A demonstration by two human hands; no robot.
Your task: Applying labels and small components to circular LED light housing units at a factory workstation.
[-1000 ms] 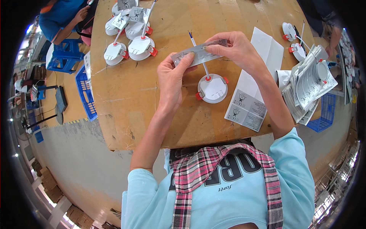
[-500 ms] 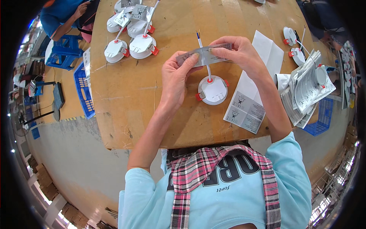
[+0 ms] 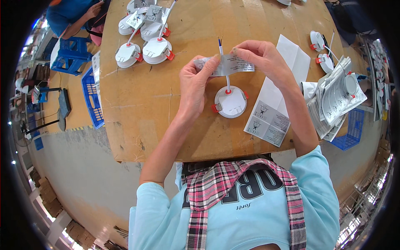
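Observation:
A silver-grey printed label lies across the white cable of a round white downlight with red-tipped spring clips. My left hand pinches the label's left end beside the cable, thumb on top. At the label's upper edge, right of the cable, my right hand is closed with thumb and finger together on it. The cable's bare wire ends stick up above the label. Fingers behind the label are hidden. The downlight rests on the cardboard-covered table, its clip side up.
Right of the downlight lies a label sheet on a long white backing strip. A thick stack of label sheets and two downlights are further right. Several labelled downlights cluster far left. Blue baskets flank the table; a co-worker sits far left.
The label's face has turned more upright, and my right thumb has moved from its face to its upper edge. The downlight has shifted slightly nearer and left.

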